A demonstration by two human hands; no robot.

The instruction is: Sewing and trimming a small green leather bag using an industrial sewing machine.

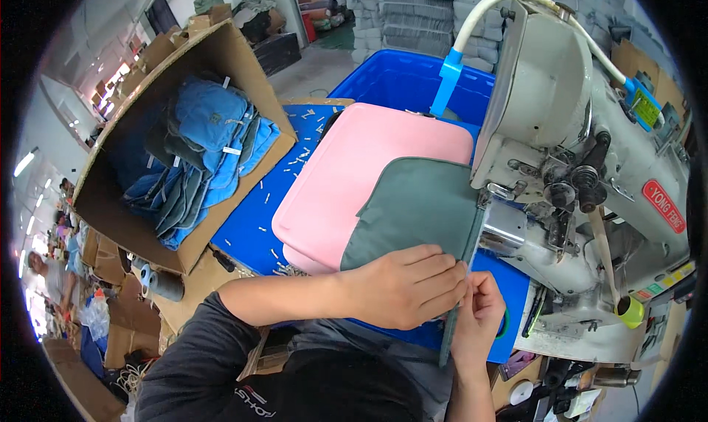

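A dark green fabric panel [420, 201] with a rounded corner and a bound edge lies over a pink padded, bag-like piece [346, 164]. Its right edge runs along the head of an industrial sewing machine [531, 90]. My left hand [405, 288] rests across the panel's near end, its fingers together and closed on the edge. Close against it, my right hand [478, 315] pinches the same edge between thumb and fingers. A narrow grey-green strip [447, 339] hangs below the two hands. The fingertips partly hide what they grip.
At the left, a cardboard box [125, 153] holds blue and dark green fabric pieces [214, 127]. Thread scraps litter the blue tabletop [254, 208]. Behind the pink piece stands a blue plastic crate [383, 72]. Thread spools [164, 283] sit beside my left elbow.
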